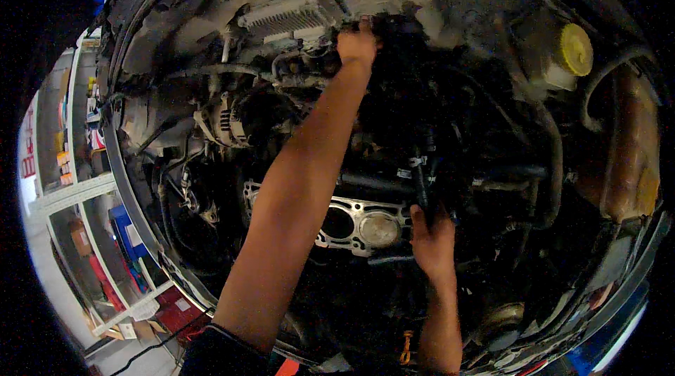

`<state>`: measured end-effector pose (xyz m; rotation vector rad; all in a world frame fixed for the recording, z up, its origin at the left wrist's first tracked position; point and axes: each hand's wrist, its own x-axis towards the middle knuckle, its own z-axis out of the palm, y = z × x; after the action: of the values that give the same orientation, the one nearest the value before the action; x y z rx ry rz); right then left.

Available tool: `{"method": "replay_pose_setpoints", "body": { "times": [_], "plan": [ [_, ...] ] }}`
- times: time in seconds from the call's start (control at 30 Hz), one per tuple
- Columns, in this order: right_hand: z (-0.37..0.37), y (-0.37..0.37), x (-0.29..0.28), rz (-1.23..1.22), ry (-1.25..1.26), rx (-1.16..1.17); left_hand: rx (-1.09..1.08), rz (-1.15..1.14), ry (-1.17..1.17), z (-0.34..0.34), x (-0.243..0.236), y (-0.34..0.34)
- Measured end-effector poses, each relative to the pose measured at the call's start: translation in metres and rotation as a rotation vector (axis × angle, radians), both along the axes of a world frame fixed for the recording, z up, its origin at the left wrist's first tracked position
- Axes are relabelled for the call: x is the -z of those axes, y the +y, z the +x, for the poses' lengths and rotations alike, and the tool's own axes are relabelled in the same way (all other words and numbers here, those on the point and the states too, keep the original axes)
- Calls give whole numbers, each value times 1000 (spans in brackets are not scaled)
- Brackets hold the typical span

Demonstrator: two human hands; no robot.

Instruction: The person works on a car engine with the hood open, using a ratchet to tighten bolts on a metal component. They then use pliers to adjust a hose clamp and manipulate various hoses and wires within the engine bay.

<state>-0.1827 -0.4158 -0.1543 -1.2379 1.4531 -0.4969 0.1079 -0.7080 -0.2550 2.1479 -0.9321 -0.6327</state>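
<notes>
My left hand (357,46) reaches to the back of an engine bay. Its fingers are closed among dark parts beside a finned metal unit (292,21); what they hold is hidden. Closer to me, my right hand (434,237) is wrapped round a black hose (422,183), with the thumb along its left side. A light metal clamp (418,161) sits on the hose above that hand. Just left of the right hand lies the bare engine block deck (344,241), with a piston top (380,230) showing in one bore. My left forearm covers part of the deck.
An alternator (228,123) sits left of my left arm. At the far right are a reservoir with a yellow cap (576,49) and a brownish tank (629,158). An orange cord (406,346) hangs near the front edge. White shelves (74,193) stand beyond the left fender.
</notes>
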Motion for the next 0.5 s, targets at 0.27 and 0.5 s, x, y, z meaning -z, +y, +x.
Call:
{"method": "replay_pose_setpoints", "body": {
  "times": [0.27,0.5],
  "plan": [
    [-2,-19,-33,-74,73,-28,-245,-44,286,-2,15,-17],
    [-4,-24,-46,-12,330,-113,-51,-100,699,-26,-3,15]
  ]
}}
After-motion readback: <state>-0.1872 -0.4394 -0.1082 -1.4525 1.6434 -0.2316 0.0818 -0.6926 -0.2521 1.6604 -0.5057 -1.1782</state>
